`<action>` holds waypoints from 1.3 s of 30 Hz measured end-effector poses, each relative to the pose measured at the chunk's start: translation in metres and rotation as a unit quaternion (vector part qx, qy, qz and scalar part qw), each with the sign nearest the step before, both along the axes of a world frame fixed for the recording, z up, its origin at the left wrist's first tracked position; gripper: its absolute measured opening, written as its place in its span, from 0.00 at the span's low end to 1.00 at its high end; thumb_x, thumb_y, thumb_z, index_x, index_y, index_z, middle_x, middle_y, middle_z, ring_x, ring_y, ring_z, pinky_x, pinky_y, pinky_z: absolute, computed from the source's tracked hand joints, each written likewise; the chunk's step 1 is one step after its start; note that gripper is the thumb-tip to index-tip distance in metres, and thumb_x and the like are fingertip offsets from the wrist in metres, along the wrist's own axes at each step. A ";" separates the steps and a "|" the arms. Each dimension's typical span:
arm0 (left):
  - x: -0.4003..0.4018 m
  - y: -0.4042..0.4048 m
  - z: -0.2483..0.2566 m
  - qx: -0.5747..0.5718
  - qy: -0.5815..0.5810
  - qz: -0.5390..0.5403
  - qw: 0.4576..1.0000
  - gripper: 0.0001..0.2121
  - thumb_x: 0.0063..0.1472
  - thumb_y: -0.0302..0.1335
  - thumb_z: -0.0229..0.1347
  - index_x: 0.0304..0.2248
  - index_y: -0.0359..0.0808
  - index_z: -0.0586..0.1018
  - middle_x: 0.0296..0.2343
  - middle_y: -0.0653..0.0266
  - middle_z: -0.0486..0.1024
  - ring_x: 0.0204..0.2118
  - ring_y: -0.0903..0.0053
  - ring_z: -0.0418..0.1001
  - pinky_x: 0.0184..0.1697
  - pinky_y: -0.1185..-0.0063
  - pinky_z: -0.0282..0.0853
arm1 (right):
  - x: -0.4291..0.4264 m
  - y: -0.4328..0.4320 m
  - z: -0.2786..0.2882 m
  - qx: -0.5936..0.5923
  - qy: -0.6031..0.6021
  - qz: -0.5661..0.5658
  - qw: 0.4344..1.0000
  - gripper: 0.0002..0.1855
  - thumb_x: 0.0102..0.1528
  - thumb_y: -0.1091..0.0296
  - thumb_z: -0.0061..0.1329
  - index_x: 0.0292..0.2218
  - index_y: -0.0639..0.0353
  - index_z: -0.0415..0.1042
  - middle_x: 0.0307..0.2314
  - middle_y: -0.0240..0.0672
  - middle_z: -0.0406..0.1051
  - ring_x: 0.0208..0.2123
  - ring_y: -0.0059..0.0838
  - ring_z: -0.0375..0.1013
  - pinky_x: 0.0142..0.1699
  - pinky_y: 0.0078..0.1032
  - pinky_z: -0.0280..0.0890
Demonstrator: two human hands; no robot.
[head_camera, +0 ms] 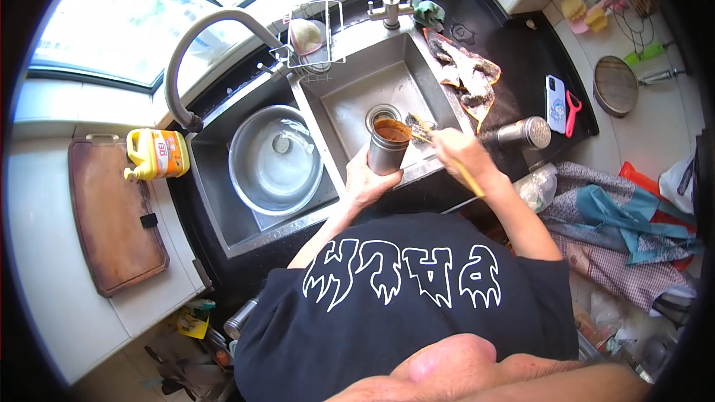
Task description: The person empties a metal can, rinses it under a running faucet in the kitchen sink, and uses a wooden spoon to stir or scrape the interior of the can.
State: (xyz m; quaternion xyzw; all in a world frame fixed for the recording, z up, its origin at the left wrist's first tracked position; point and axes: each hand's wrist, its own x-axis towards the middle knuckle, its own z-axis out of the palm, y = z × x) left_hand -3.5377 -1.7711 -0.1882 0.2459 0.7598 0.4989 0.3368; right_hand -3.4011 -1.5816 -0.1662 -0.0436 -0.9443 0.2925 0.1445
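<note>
My left hand (366,177) is wrapped around a cylindrical stainless steel container (387,152), held tilted over the front of the right sink basin. Its open mouth shows a brown, stained-looking inside. Close to its right, my right hand (466,159) grips a thin yellow stick-like handle (470,180) that runs through the fist towards the container's mouth. Dark, bristly matter (418,124) shows beside its far end; whether it belongs to the handle I cannot tell. Behind the container lies the drain (385,116) of the steel basin (349,95).
The left basin holds a round metal bowl (273,178) of water under a curved faucet (190,39). A soiled cloth (466,72), metal shaker (525,134), phone (556,103) and red peeler (573,114) lie right. A yellow jug (159,153) and cutting board (111,218) are left.
</note>
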 end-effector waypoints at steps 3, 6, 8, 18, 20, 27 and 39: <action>-0.007 -0.005 -0.002 -0.012 0.018 -0.003 1.000 0.24 0.41 0.30 0.63 0.40 0.33 0.74 0.31 0.60 0.77 0.35 0.75 0.75 0.41 0.77 0.69 | 0.007 0.007 0.049 -0.159 -0.004 -0.083 0.984 0.11 0.60 0.73 0.42 0.38 0.72 0.72 0.28 0.42 0.74 0.29 0.30 0.77 0.36 0.21 0.72; -0.013 -0.010 -0.009 -0.015 0.024 -0.008 1.000 0.26 0.41 0.33 0.63 0.42 0.32 0.74 0.32 0.55 0.77 0.36 0.70 0.76 0.43 0.75 0.69 | 0.002 0.010 0.081 -0.387 0.005 -0.059 0.920 0.14 0.62 0.70 0.42 0.38 0.74 0.73 0.29 0.43 0.75 0.29 0.27 0.77 0.35 0.20 0.73; -0.014 -0.013 -0.007 -0.036 0.013 -0.023 0.999 0.28 0.41 0.33 0.64 0.44 0.32 0.73 0.34 0.54 0.77 0.38 0.69 0.76 0.44 0.75 0.69 | -0.009 0.016 0.081 -0.437 -0.009 -0.065 0.897 0.16 0.62 0.65 0.44 0.33 0.73 0.73 0.22 0.42 0.74 0.21 0.25 0.76 0.26 0.17 0.71; -0.001 -0.046 0.008 -0.070 -0.010 -0.053 0.996 0.31 0.40 0.32 0.65 0.46 0.31 0.72 0.37 0.52 0.76 0.40 0.69 0.75 0.46 0.75 0.68 | -0.082 0.006 0.029 -0.674 -0.002 -0.085 0.734 0.25 0.65 0.48 0.30 0.21 0.54 0.57 0.13 0.30 0.60 0.14 0.21 0.60 0.24 0.22 0.63; 0.007 -0.052 -0.001 -0.058 -0.021 -0.053 0.997 0.31 0.39 0.32 0.65 0.46 0.31 0.72 0.37 0.53 0.76 0.40 0.69 0.75 0.46 0.75 0.68 | -0.084 0.003 0.022 -0.767 -0.015 -0.067 0.638 0.25 0.65 0.47 0.30 0.21 0.52 0.54 0.11 0.23 0.50 0.11 0.17 0.51 0.19 0.19 0.57; 0.027 -0.051 0.009 -0.097 -0.019 -0.013 0.995 0.28 0.39 0.32 0.65 0.43 0.33 0.74 0.32 0.58 0.77 0.36 0.72 0.76 0.43 0.76 0.69 | -0.082 -0.016 0.014 -0.785 -0.015 -0.093 0.612 0.28 0.64 0.43 0.30 0.18 0.50 0.50 0.09 0.20 0.44 0.08 0.13 0.41 0.12 0.16 0.39; 0.032 -0.049 0.004 -0.114 -0.007 0.043 0.993 0.27 0.38 0.31 0.65 0.42 0.33 0.75 0.32 0.57 0.78 0.35 0.72 0.77 0.43 0.76 0.70 | -0.085 -0.028 0.001 -0.735 0.113 -0.170 0.646 0.30 0.63 0.39 0.29 0.17 0.51 0.49 0.10 0.22 0.43 0.08 0.13 0.43 0.12 0.17 0.39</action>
